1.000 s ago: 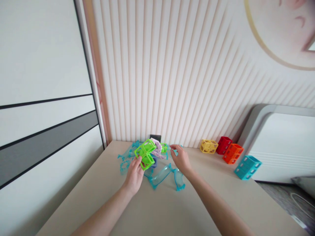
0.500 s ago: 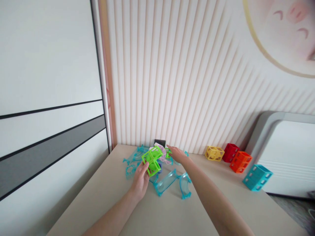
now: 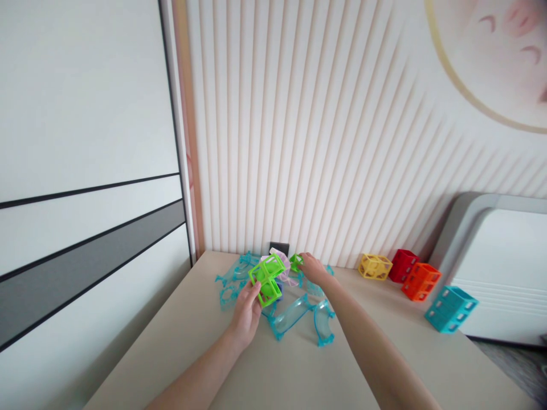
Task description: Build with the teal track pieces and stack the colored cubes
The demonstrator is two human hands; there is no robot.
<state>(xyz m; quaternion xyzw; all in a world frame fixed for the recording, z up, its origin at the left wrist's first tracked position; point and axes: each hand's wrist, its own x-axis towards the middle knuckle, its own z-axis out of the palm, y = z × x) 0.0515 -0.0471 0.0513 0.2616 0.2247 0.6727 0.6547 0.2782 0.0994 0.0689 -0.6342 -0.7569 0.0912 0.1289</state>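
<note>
My left hand [image 3: 247, 314] is closed round the lower left edge of a bright green open-frame toy block [image 3: 265, 272], made of joined cubes and held tilted above the other pieces. Farther back, my right hand [image 3: 314, 269] has its fingertips closed on a smaller green block [image 3: 295, 262] near the wall. A light purple piece [image 3: 285, 271] lies between the two green blocks, partly covered by the larger one. Below them rest a clear blue half-tube track [image 3: 291, 316] and a curved clear blue track [image 3: 323, 323]. Part of a dark blue piece [image 3: 279, 289] shows behind the held block.
More clear blue pieces [image 3: 234, 274] lie at the left. A black box [image 3: 279, 248] stands against the ribbed wall [image 3: 273, 142]. Along the right of the table [image 3: 273, 370] are yellow [image 3: 375, 266], red [image 3: 403, 266], orange [image 3: 421, 281] and teal blocks [image 3: 452, 309].
My right hand has come down slightly to the right, and its outstretched fingers have closed on the small green block. The left hand keeps its hold on the larger green block, nearly still.
</note>
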